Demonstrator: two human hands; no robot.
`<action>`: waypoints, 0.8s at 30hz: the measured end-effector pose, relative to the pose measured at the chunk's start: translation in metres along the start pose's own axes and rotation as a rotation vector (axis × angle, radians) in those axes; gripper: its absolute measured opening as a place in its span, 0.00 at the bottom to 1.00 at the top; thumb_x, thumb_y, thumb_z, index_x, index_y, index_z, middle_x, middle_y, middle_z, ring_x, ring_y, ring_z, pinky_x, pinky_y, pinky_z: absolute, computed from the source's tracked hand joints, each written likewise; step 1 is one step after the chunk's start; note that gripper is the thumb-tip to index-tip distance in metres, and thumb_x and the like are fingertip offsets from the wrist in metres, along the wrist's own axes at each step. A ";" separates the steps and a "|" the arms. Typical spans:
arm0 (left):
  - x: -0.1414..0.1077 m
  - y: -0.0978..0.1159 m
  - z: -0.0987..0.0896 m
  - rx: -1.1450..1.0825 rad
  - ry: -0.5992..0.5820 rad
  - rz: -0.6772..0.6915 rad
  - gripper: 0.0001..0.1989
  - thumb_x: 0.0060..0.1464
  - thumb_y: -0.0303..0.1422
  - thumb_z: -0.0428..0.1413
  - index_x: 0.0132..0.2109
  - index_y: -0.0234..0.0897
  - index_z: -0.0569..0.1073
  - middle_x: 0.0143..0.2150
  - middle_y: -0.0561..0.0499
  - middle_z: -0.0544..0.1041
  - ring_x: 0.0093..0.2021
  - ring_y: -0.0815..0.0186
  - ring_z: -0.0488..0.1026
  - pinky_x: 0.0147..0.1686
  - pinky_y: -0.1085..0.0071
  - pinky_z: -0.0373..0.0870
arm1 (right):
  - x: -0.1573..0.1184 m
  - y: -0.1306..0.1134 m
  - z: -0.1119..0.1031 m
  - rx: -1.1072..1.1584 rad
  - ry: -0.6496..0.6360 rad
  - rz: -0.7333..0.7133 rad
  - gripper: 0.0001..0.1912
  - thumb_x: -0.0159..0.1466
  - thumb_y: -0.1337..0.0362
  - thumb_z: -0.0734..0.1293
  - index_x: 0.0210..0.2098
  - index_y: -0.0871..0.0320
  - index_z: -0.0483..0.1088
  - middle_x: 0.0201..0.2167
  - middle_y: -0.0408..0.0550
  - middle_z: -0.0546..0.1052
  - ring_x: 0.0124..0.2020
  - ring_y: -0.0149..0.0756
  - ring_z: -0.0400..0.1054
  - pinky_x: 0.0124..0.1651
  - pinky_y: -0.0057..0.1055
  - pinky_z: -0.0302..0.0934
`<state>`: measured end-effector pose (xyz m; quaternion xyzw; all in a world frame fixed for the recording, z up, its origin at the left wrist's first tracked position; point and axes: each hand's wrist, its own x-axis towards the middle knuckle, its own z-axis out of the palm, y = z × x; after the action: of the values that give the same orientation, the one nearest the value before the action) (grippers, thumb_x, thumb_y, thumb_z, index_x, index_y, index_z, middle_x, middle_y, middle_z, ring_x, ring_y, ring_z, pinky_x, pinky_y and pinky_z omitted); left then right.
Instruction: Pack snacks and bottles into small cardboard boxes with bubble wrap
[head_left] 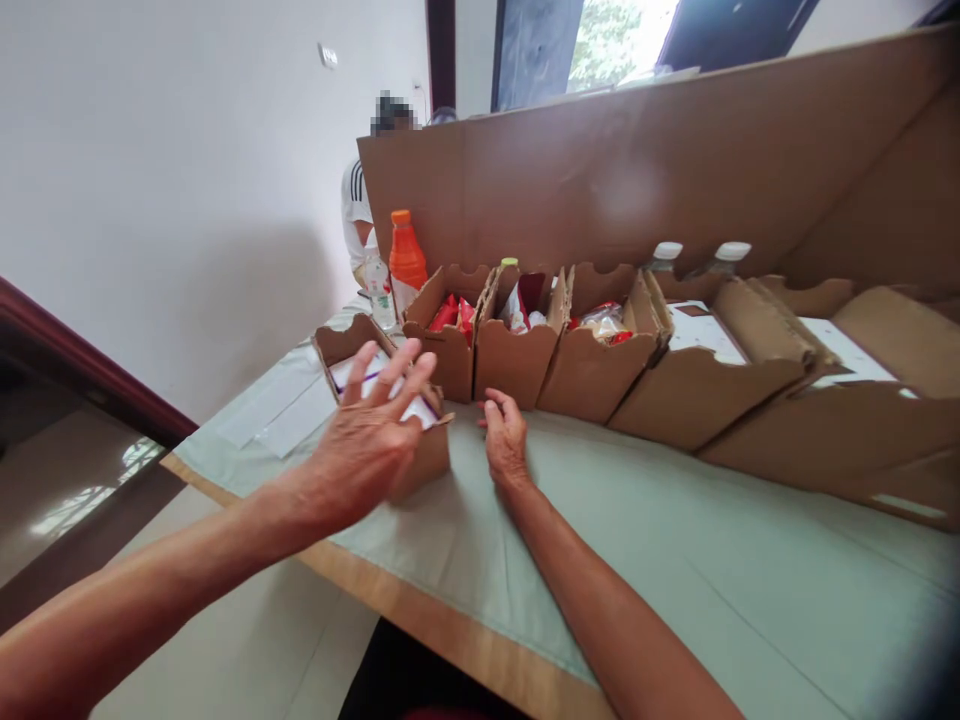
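My left hand (375,435) hovers over a small cardboard box (424,465) at the left end of the table, its fingers spread. Inside that box lie white packets (360,368) with a purple edge, partly covered by the hand. Whether the hand touches them I cannot tell. My right hand (505,435) rests on the green tablecloth (600,520) in front of the row of boxes, fingers loosely curled and apart, with nothing seen in it. Just behind it stands a cardboard box (517,370) with a white and dark red packet (520,305).
More cardboard bins hold red packets (452,315), a clear bag (604,322) and white boxes (705,332). An orange bottle (406,255) and a clear bottle (379,290) stand at the back left. A tall cardboard panel (562,190) runs behind. A person (356,205) is beyond it.
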<state>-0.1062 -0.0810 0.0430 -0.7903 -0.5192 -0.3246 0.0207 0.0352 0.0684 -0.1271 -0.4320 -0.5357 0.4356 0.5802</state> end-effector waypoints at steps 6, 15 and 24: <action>0.008 0.068 -0.016 0.183 0.161 0.244 0.08 0.65 0.30 0.54 0.42 0.44 0.78 0.71 0.59 0.67 0.75 0.52 0.58 0.75 0.40 0.41 | -0.018 -0.035 -0.055 -0.046 -0.054 -0.009 0.24 0.63 0.47 0.63 0.49 0.57 0.74 0.57 0.58 0.76 0.50 0.47 0.72 0.51 0.45 0.69; -0.080 -0.091 -0.001 -0.550 0.539 -0.853 0.32 0.59 0.59 0.51 0.54 0.38 0.76 0.58 0.40 0.80 0.63 0.41 0.73 0.59 0.37 0.69 | -0.134 -0.075 -0.097 -0.124 -0.369 0.116 0.29 0.70 0.45 0.64 0.66 0.48 0.66 0.65 0.54 0.70 0.64 0.52 0.66 0.62 0.52 0.67; -0.044 -0.030 0.098 -0.984 0.364 -0.745 0.31 0.65 0.59 0.42 0.60 0.48 0.74 0.65 0.46 0.75 0.70 0.50 0.65 0.64 0.46 0.68 | -0.096 -0.051 -0.127 -0.265 0.023 -0.115 0.29 0.74 0.42 0.55 0.63 0.49 0.70 0.59 0.53 0.76 0.60 0.54 0.69 0.64 0.53 0.64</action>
<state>-0.0941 -0.0663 -0.0668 -0.4065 -0.5376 -0.6391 -0.3706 0.1600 -0.0419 -0.1085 -0.4783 -0.6059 0.3221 0.5481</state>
